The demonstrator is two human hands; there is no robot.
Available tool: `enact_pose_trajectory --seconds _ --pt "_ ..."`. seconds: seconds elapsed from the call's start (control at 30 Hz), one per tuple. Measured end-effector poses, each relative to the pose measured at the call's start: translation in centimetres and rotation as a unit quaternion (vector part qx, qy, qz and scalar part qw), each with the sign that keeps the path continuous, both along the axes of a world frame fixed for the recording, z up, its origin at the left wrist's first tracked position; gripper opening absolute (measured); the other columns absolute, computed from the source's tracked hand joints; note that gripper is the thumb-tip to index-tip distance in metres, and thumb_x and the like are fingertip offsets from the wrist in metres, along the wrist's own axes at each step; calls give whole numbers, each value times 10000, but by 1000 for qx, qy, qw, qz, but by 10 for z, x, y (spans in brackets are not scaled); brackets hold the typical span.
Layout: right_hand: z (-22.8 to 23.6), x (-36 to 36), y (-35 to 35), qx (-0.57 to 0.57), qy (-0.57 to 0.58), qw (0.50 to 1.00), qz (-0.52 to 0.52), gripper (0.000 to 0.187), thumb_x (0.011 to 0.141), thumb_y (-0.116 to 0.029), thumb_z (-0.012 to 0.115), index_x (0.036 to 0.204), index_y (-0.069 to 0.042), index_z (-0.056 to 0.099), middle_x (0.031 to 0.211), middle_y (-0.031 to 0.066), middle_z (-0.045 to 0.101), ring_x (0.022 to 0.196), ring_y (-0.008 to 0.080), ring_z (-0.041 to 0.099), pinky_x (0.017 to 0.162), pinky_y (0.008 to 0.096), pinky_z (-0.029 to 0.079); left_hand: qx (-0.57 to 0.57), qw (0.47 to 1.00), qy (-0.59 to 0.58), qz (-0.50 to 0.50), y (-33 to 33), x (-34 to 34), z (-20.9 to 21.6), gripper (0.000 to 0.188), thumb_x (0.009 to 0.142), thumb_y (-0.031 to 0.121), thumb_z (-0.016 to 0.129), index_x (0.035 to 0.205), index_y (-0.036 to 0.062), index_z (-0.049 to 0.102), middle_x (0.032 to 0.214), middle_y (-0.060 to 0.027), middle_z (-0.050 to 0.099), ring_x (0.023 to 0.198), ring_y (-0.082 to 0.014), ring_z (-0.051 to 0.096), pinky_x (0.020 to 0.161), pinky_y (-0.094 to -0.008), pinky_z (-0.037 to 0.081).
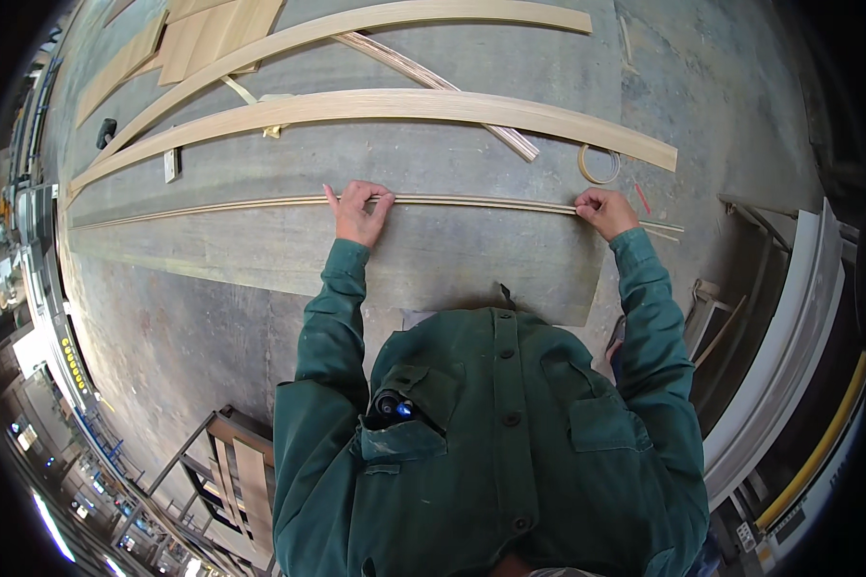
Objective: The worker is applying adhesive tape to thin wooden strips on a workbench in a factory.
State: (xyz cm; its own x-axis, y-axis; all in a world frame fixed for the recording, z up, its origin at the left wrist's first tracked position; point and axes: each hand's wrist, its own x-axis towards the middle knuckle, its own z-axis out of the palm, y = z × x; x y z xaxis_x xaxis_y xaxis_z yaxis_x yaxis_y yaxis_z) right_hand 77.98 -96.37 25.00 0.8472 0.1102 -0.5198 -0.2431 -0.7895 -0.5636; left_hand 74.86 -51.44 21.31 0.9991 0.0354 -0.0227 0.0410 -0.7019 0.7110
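Long thin wooden strips (481, 200), lying close together, stretch from left to right in front of me. My left hand (361, 210) pinches them near the middle between thumb and fingers, one finger sticking out to the side. Toward their right end, my right hand (606, 212) grips the same strips with its fingers closed. Past that hand the strip ends (664, 231) fan slightly apart. A tan ring like a tape roll (598, 165) and a thin red stick (642, 198) lie just beyond my right hand.
Two long pale boards (404, 102) lie beyond the strips, over a narrow ribbed piece (510, 140). Wood panels (207, 43) rest at the far left, near a black object (107, 133). A metal rack (188, 462) stands lower left; a long pale machine part (775, 337) borders the right.
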Motion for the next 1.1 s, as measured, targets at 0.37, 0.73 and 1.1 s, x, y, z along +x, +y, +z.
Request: enact_pose_trajectory --seconds 0.37,0.73,1.1 --pt "2 1 3 -13 16 1000 5 150 814 -186 682 935 -98 701 782 62 677 711 182 630 694 318 508 19 1000 13 6 0 -1 0 105 819 280 709 841 178 696 912 12 607 989 -190 582 1139 -594 -41" --pt "5 1 6 3 15 1000 -4 133 819 -130 683 911 -34 687 730 33 645 677 110 573 667 280 490 11 1000 9 7 0 0 -1 105 810 276 714 830 175 695 907 12 609 983 -192 585 1142 -587 -40" --pt "7 1 6 -5 19 1000 -4 139 820 -140 674 907 -32 688 742 45 658 684 124 596 673 289 495 18 1000 13 14 -2 1 0 115 804 285 713 815 173 687 900 24 605 973 -180 585 1140 -595 -28"
